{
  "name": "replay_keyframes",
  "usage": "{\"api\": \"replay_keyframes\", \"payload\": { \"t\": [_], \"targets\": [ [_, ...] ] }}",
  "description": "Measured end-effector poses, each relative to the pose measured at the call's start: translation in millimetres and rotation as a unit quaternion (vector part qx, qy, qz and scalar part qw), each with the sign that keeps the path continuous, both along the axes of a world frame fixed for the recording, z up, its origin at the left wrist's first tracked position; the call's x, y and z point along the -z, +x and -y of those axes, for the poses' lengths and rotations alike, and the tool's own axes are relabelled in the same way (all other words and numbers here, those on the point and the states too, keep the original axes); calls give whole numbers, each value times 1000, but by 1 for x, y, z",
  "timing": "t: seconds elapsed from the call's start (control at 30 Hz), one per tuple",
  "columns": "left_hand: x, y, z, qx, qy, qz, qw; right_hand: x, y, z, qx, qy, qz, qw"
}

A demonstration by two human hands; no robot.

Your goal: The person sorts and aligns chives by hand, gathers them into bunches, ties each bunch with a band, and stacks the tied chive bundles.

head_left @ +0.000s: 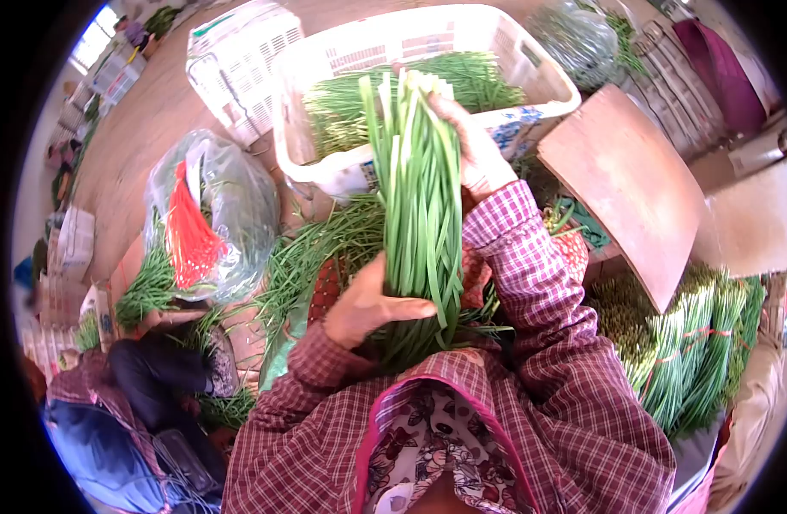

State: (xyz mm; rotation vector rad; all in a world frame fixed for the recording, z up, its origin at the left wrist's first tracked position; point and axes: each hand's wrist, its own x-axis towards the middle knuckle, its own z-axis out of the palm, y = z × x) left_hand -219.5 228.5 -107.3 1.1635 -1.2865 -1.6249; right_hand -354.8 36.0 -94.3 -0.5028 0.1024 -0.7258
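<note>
A thick bunch of garlic chives [421, 197] stands nearly upright in front of me, pale cut ends at the top and green leaves hanging toward my lap. My left hand [365, 304] wraps around its lower part, with the thumb lying across the leaves. Near the pale ends, my right hand [472, 146] grips the bunch from the right side, its fingers partly hidden behind it. Just beyond is a white plastic basket [325, 176] holding more chives [470, 73]. Loose chives [325, 253] lie in a heap by my left forearm.
A clear plastic bag [248, 197] with red ties [192, 236] sits at left, near another white crate [243, 68]. A tilted board [625, 180] stands at right above tied chive bundles [697, 360]. Another person [136, 411] sits at lower left.
</note>
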Motion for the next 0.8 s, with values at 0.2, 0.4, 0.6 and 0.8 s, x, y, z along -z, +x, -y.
{"api": "replay_keyframes", "payload": {
  "t": [0.2, 0.4, 0.6, 0.8],
  "targets": [
    [-12, 26, 39, -69, -112, -156, 979, 12, 2, -5, 5, -30, -26, 999],
    [-34, 12, 78, -159, -169, -206, 951, -21, 6, -30, 105, -174, -198, 959],
    [-4, 68, 80, -82, -502, 244, 826, -8, 59, -36, 313, -340, -366, 808],
    [-3, 39, 81, -88, -506, 199, 835, -16, 34, -38, 348, -290, -327, 829]
  ]
}}
